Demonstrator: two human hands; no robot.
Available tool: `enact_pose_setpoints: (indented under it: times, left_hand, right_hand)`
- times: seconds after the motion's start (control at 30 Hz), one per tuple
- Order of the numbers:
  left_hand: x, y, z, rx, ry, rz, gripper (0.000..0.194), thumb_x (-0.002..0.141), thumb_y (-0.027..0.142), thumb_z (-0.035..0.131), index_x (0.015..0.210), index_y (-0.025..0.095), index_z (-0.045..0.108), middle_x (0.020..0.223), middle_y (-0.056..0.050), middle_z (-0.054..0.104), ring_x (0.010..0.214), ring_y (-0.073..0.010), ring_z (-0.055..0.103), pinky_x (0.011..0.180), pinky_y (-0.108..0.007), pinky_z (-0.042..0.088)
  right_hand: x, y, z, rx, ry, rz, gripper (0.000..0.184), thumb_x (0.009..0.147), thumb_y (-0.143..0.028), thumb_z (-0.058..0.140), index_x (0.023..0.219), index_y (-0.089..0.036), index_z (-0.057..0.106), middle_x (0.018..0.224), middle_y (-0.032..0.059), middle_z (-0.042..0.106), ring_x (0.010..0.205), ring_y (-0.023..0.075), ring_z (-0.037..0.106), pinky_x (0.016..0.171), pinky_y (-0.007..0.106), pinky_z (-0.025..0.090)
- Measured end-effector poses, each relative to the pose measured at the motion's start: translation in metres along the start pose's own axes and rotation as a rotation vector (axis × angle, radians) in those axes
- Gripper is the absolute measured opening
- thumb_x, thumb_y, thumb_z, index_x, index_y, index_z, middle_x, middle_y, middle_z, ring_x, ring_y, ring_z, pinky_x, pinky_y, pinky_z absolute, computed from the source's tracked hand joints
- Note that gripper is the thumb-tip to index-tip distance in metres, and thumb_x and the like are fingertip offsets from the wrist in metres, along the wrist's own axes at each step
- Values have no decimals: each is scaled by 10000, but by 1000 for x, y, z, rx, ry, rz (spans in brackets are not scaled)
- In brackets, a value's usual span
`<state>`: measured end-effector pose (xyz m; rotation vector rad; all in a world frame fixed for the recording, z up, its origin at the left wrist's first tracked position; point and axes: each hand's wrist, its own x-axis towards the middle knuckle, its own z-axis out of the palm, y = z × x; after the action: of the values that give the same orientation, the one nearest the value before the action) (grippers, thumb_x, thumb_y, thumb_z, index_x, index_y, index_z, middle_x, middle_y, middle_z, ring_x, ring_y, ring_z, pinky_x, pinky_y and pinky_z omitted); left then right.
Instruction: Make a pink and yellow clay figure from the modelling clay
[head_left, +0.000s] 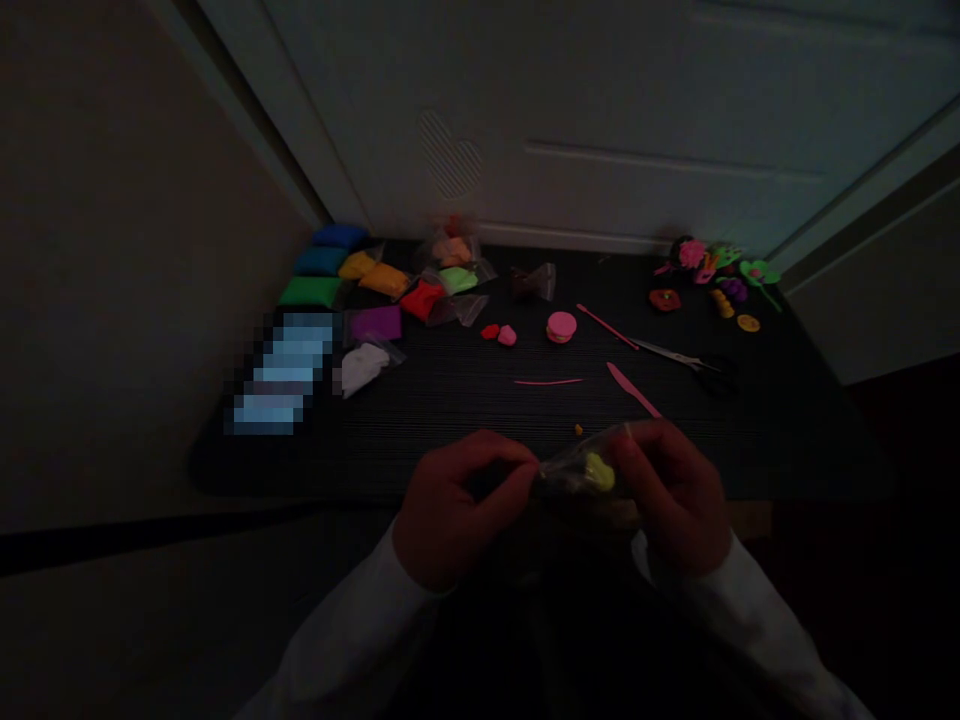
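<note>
Between my hands stretches a clear plastic bag [566,472] with a lump of pale yellow clay [599,472] inside. My left hand [465,505] pinches one end of the bag between thumb and fingertips. At its other end, my right hand [675,495] grips the bag close to the lump. Just beyond the bag lies a tiny orange-yellow bit [578,429]. A thin pink strip [548,382] and a pink plastic knife [631,389] rest on the dark table farther out. Past them sits a round pink layered clay piece [561,326].
Bagged clay in several colours, such as a green pack [311,292] and a white bag [364,369], fills the table's left side, near a blurred bright rectangle [285,373]. Scissors [675,357] and a pink stick [607,327] lie right of centre. Small clay figures [691,254] stand at back right.
</note>
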<state>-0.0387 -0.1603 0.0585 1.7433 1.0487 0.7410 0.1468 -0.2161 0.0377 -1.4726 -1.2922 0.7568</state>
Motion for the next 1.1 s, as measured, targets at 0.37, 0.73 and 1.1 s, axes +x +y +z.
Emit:
enact_pose_setpoints:
  times: [0.37,0.73,1.1]
  left_hand:
    - [2,0,-2,140,-17,-9,91,722,239,568,725,186,642,700,-6,662,653,-130,603,603,-234,459]
    - [3,-2,1,232,69,43,51,699,175,535,672,172,578,643,18,583,613,-104,542,587,-216,418]
    - [-10,-4,21,90,341,163,21,737,166,568,744,177,553,700,6,571,651,-102,541,604,-224,457]
  right_hand:
    - [5,-6,-8,-266,-117,-210,98,785,-184,517,862,-218,566,784,-3,616,708,124,580,637,256,442]
    - [12,-12,-4,-207,-212,-133,92,799,-248,508,757,-203,576,702,-2,588,655,120,552,606,250,429]
    - [10,4,14,340,36,261,159,778,-352,539,714,-209,567,629,-29,583,534,87,487,483,201,389]
